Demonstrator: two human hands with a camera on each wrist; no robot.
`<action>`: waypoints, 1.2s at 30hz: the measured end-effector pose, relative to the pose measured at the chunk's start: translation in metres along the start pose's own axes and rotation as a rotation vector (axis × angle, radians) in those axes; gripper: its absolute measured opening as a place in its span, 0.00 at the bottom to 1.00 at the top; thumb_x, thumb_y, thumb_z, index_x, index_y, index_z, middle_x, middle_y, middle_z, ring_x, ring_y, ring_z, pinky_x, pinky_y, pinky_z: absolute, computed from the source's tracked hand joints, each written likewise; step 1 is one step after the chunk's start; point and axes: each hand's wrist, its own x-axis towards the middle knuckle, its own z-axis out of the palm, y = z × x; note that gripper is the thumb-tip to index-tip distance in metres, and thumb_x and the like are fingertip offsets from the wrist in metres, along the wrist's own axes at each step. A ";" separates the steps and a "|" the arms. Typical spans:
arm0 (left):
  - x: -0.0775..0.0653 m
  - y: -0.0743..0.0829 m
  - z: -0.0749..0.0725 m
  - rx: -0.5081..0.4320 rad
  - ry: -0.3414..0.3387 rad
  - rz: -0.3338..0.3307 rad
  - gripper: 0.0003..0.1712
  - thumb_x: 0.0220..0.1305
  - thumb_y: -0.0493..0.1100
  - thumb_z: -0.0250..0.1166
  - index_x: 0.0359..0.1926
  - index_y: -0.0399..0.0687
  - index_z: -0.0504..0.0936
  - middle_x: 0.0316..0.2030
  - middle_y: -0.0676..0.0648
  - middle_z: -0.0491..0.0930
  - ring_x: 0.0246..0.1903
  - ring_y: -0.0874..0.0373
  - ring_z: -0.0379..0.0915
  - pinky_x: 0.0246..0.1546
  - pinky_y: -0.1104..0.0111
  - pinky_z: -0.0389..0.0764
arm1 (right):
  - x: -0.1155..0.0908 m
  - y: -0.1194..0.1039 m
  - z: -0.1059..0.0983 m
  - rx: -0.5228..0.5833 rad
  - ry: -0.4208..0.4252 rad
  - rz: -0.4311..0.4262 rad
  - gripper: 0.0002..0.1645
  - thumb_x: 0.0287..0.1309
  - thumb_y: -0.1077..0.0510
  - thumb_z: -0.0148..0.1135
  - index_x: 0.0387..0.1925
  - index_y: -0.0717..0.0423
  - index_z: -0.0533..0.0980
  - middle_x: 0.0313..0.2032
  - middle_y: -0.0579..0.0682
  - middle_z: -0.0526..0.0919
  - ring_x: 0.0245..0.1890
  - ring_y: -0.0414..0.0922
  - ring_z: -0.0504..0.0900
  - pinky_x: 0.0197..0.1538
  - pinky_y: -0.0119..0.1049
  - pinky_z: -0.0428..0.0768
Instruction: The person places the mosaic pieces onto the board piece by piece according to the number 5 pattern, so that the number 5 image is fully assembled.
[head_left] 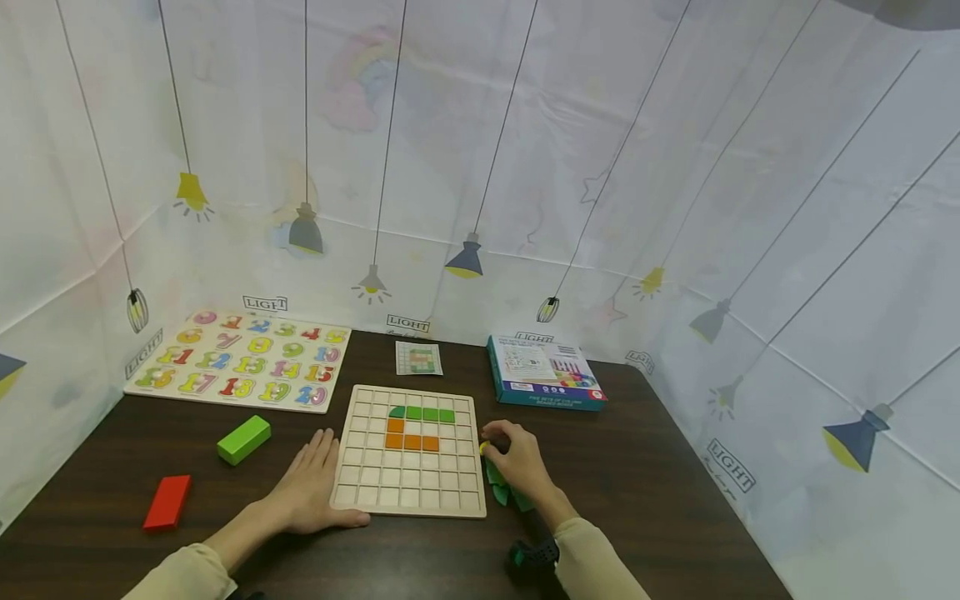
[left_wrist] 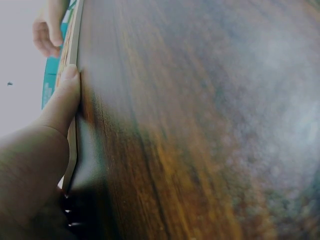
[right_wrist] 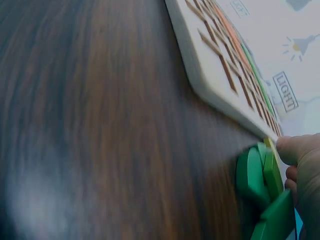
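Note:
A wooden grid board (head_left: 360, 479) lies on the dark table, with a row of green tiles (head_left: 430, 414) and several orange tiles (head_left: 412, 442) set in its cells. My left hand (head_left: 307, 487) rests with straight fingers along the board's left edge, its thumb at the near left corner; the left wrist view shows this thumb (left_wrist: 65, 100) against the board's side. Just past the right edge, my right hand (head_left: 521, 462) pinches a small yellow piece (head_left: 482, 448) between thumb and finger. Loose green pieces (right_wrist: 250, 175) lie beneath that hand, partly hidden by it.
A number puzzle board (head_left: 247, 358) lies at the back left. Nearer are a light green block (head_left: 243, 439) and a red block (head_left: 167, 502). Behind the grid board lies a pattern card (head_left: 418, 358); a blue box (head_left: 547, 372) sits back right. A dark strap-like object (head_left: 534, 553) shows at the right wrist.

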 end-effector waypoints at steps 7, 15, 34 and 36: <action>0.000 -0.002 0.000 -0.002 0.005 0.002 0.74 0.41 0.78 0.62 0.67 0.20 0.49 0.67 0.22 0.44 0.68 0.30 0.36 0.63 0.41 0.48 | -0.004 0.005 -0.003 -0.009 -0.004 0.036 0.14 0.51 0.68 0.68 0.42 0.58 0.78 0.36 0.49 0.83 0.37 0.44 0.81 0.42 0.41 0.80; 0.000 -0.002 0.001 -0.004 0.008 0.004 0.74 0.42 0.78 0.62 0.67 0.20 0.49 0.67 0.22 0.45 0.68 0.30 0.36 0.63 0.42 0.48 | -0.003 0.004 -0.003 -0.011 -0.031 0.010 0.09 0.55 0.68 0.65 0.38 0.56 0.81 0.35 0.47 0.85 0.35 0.38 0.81 0.40 0.37 0.80; 0.000 0.001 0.000 0.003 0.014 0.004 0.74 0.41 0.78 0.63 0.67 0.19 0.49 0.67 0.22 0.45 0.67 0.30 0.37 0.63 0.41 0.48 | 0.004 0.010 -0.002 -0.039 0.050 0.159 0.09 0.50 0.68 0.68 0.35 0.59 0.79 0.30 0.49 0.82 0.29 0.41 0.78 0.33 0.34 0.78; -0.001 0.001 0.000 0.001 0.014 0.006 0.74 0.41 0.78 0.63 0.67 0.19 0.49 0.67 0.22 0.45 0.67 0.30 0.37 0.62 0.41 0.48 | 0.004 0.009 -0.002 -0.064 0.053 0.173 0.08 0.50 0.65 0.69 0.34 0.59 0.79 0.29 0.48 0.81 0.28 0.41 0.76 0.33 0.33 0.77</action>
